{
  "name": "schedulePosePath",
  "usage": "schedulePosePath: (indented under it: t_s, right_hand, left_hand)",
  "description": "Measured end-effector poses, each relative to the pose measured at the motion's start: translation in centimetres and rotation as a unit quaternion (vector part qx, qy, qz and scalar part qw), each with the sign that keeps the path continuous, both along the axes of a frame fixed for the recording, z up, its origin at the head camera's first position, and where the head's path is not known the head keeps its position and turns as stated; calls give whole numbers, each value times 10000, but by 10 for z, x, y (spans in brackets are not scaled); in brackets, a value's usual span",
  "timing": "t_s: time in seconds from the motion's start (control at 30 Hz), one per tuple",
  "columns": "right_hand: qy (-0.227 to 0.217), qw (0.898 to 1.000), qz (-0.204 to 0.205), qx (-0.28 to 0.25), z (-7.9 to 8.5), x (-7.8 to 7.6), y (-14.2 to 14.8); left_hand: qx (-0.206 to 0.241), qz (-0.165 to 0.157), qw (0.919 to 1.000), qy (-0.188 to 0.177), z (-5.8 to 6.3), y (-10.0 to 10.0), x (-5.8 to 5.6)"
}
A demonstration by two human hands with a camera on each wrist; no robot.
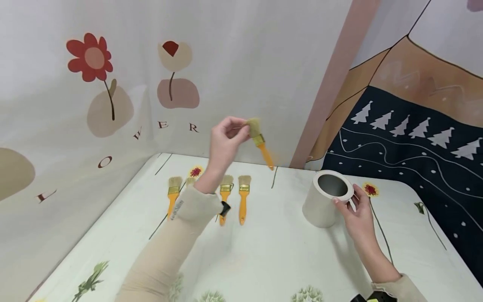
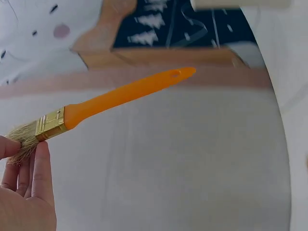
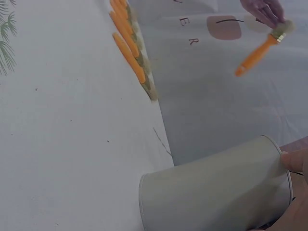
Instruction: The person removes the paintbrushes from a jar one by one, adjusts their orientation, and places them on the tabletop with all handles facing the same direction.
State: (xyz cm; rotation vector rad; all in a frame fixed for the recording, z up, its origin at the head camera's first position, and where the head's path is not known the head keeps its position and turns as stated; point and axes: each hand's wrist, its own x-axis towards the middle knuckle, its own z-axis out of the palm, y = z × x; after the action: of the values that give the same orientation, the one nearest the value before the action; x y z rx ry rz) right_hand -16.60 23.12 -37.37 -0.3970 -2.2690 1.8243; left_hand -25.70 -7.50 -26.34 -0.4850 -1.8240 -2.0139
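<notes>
My left hand point(image 1: 224, 140) pinches a paintbrush point(image 1: 266, 156) by its bristles, up above the table. The brush's orange handle slants down to the right in the head view; in the left wrist view its brass-coloured ferrule point(image 2: 51, 123) shows just past the fingertips. On the right, an off-white cylindrical container point(image 1: 320, 205) stands upright with its round mouth uncovered. My right hand point(image 1: 360, 220) grips it near the rim from the right side, thumb at the front. Several similar paintbrushes point(image 1: 243, 200) lie in a row on the table, bristles toward the back; the left forearm partly hides some.
A white table point(image 1: 279, 251) with printed flowers carries everything. Behind it hangs a pale cloth point(image 1: 241, 63) with flower drawings and letters. A dark blue cloth point(image 1: 400, 155) with white trees hangs at the right, beyond the container.
</notes>
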Motion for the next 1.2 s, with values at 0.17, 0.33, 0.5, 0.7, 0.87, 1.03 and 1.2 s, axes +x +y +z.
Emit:
schedulePosePath:
  t_s: [0.17, 0.33, 0.5, 0.7, 0.87, 1.03, 1.2]
  right_hand:
    - [-49, 9999, 9, 94, 0, 0, 0]
    - [-28, 9999, 41, 117, 2, -1, 0]
    - [-30, 9999, 60, 147, 2, 0, 1]
    - [-124, 9997, 13, 186, 2, 0, 1]
    - [-140, 9998, -15, 160, 2, 0, 1]
    - [-153, 9997, -19, 178, 1, 0, 1]
    - [-182, 9997, 0, 142, 0, 1, 0]
  left_hand:
    - [-146, 495, 9985, -177, -9, -46, -3]
    - [-283, 865, 9944, -536, -17, -90, 0]
    - [-528, 1261, 9861, -942, -29, -137, 2]
    - [-1038, 1769, 9652, -1619, -48, -190, 5]
    - [-1273, 1906, 9458, -2301, -63, -221, 5]
    - [-1710, 1908, 9201, -2964, -88, -245, 0]
    - [-1692, 1876, 8979, -3604, -126, -276, -9]
